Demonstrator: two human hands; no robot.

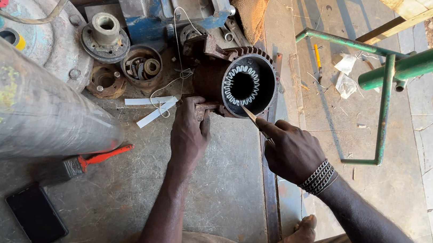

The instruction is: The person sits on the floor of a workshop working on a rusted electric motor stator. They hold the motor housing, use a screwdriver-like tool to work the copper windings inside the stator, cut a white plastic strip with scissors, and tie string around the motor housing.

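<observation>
Closed around a thin pale stick, the right hand holds its tip at the lower rim of the motor stator, which lies on its side on the metal desk, bore facing the camera. Beside it, the left hand is closed in a grip on the stator's rusty mounting foot. Left of the stator lie two white paper strips and three round rusty motor parts. Nearer the person sit one red-handled brush and one black phone.
</observation>
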